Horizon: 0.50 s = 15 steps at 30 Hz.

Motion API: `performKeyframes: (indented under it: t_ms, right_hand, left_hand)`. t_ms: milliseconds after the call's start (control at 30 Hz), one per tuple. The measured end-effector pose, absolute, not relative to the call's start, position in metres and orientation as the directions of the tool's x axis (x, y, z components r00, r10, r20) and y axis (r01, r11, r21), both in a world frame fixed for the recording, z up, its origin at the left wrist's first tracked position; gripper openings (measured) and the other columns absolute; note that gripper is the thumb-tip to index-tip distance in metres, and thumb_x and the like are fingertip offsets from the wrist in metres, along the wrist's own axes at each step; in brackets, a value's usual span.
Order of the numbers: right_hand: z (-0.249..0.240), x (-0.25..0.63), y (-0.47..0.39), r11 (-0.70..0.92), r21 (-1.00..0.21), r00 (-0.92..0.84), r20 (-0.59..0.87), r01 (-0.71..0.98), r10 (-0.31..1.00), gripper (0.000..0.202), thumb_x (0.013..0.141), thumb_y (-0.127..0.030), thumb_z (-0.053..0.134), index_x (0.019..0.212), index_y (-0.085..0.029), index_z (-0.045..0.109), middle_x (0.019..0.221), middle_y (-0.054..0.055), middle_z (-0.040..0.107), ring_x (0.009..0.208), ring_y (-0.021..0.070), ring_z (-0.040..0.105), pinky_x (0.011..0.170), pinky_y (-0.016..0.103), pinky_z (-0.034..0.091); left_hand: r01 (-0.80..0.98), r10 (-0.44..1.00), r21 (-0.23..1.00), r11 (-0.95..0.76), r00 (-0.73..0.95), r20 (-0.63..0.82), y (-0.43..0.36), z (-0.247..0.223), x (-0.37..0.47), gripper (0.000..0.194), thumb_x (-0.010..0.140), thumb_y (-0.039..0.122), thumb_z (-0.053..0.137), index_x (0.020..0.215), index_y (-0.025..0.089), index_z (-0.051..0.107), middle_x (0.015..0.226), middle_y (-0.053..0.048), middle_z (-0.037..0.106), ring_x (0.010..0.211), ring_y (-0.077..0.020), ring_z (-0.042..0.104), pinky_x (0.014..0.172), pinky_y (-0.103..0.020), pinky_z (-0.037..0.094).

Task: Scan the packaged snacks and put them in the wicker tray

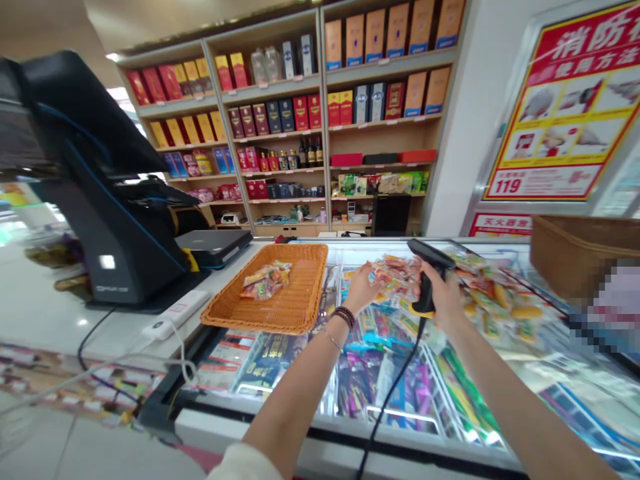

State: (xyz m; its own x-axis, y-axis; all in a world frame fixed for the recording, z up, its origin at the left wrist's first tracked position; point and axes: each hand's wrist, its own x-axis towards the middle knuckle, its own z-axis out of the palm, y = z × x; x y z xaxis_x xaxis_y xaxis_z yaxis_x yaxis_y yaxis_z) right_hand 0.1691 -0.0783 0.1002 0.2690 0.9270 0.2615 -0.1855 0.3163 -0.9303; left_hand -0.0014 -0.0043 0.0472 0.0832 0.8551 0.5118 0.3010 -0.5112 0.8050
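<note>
My left hand is closed on small clear-wrapped snack packets with orange-red contents, held above the glass top of a chest freezer. In my right hand is a black handheld barcode scanner, gripped by its handle, its head beside the packets. A black cord runs down from it. To the left of my left hand, an orange woven tray holds a few similar packets. More loose packets lie on the glass to the right of the scanner.
A black checkout terminal and a flat dark device stand on the left counter, near a white power strip with cables. A brown box is at the right. Shelves of boxed goods line the back wall.
</note>
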Motion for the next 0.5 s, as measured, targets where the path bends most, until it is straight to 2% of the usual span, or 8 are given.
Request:
performKeyframes:
  t_ms: [133, 233, 300, 367, 433, 500]
  right_hand:
    - [0.073, 0.178, -0.079, 0.244, -0.952, 0.317, 0.177, -0.186, 0.932, 0.044, 0.069, -0.062, 0.081, 0.066, -0.025, 0.058, 0.051, -0.002, 0.054, 0.042, 0.0137, 0.047, 0.037, 0.029, 0.039]
    - [0.064, 0.177, -0.081, 0.203, -0.967, 0.307, 0.149, -0.155, 0.940, 0.045, 0.070, -0.062, 0.080, 0.063, -0.025, 0.056, 0.049, -0.001, 0.054, 0.041, 0.0141, 0.047, 0.037, 0.029, 0.039]
    - [0.064, 0.175, -0.084, 0.202, -0.966, 0.307, 0.145, -0.161, 0.941, 0.044, 0.070, -0.061, 0.080, 0.065, -0.025, 0.056, 0.052, -0.002, 0.055, 0.042, 0.0138, 0.048, 0.037, 0.028, 0.039]
    - [0.064, 0.174, -0.087, 0.210, -0.963, 0.319, 0.148, -0.171, 0.936, 0.042, 0.070, -0.060, 0.080, 0.068, -0.025, 0.056, 0.055, -0.002, 0.057, 0.042, 0.0134, 0.050, 0.037, 0.027, 0.039]
    - [0.065, 0.174, -0.089, 0.212, -0.961, 0.320, 0.148, -0.176, 0.936, 0.041, 0.071, -0.059, 0.080, 0.070, -0.025, 0.057, 0.055, -0.002, 0.057, 0.042, 0.0133, 0.050, 0.038, 0.027, 0.039]
    - [0.065, 0.173, -0.090, 0.205, -0.965, 0.313, 0.147, -0.163, 0.938, 0.042, 0.072, -0.061, 0.079, 0.070, -0.026, 0.056, 0.051, -0.003, 0.055, 0.041, 0.0134, 0.049, 0.038, 0.027, 0.039]
  left_hand:
    - [0.446, 0.862, 0.742, -0.500, 0.172, 0.477, -0.010, 0.020, 0.020, 0.051, 0.069, 0.020, 0.086, 0.116, 0.019, 0.068, 0.120, -0.015, 0.063, 0.123, -0.0356, 0.057, 0.113, -0.054, 0.040]
    - [0.457, 0.852, 0.729, -0.509, 0.150, 0.501, -0.014, 0.007, 0.019, 0.055, 0.071, 0.017, 0.083, 0.122, 0.019, 0.064, 0.128, -0.016, 0.058, 0.127, -0.0351, 0.055, 0.114, -0.053, 0.039]
    - [0.434, 0.850, 0.741, -0.512, 0.131, 0.510, -0.014, 0.003, 0.017, 0.047, 0.072, 0.014, 0.080, 0.116, 0.019, 0.065, 0.123, -0.016, 0.060, 0.124, -0.0349, 0.056, 0.113, -0.053, 0.039]
    - [0.407, 0.861, 0.770, -0.491, 0.092, 0.500, -0.014, 0.001, 0.016, 0.029, 0.076, 0.015, 0.076, 0.104, 0.020, 0.067, 0.110, -0.014, 0.064, 0.117, -0.0341, 0.060, 0.111, -0.053, 0.040]
    - [0.354, 0.882, 0.823, -0.445, 0.012, 0.472, -0.012, -0.001, 0.014, 0.011, 0.081, 0.019, 0.071, 0.092, 0.020, 0.067, 0.097, -0.012, 0.067, 0.109, -0.0330, 0.063, 0.109, -0.053, 0.041]
    - [0.231, 0.891, 0.883, -0.408, -0.112, 0.441, -0.009, -0.001, 0.010, 0.006, 0.084, 0.025, 0.070, 0.086, 0.020, 0.067, 0.091, -0.011, 0.068, 0.104, -0.0317, 0.065, 0.107, -0.049, 0.044]
